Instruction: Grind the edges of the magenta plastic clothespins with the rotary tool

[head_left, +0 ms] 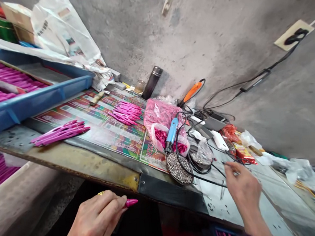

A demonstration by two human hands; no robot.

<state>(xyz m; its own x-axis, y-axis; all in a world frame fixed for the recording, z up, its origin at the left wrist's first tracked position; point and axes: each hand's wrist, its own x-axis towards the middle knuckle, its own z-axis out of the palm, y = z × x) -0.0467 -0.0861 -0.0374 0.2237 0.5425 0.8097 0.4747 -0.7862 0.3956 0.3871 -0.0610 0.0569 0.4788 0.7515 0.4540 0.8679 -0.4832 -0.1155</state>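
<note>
Tabletop (pixel 78 157), with a printed mat (pixel 115 136) laid over it. Blue tray (pixel 38 98) of pink pens, seemingly stored within reach. Loose pens (pixel 125 112), bunched. Left hand (pixel 94 221) curled around one pen (pixel 131 202); right hand (pixel 243 184) pinching something too small to tell, above a black cable (pixel 208 181).

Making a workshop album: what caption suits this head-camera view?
Left hand holds a magenta pen; right hand hovers by black cables and a dish of metal parts.

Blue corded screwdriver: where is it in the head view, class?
In the head view, the blue corded screwdriver sits mid-frame, against the pink plastic bag, above the round tray of metal parts.
</note>
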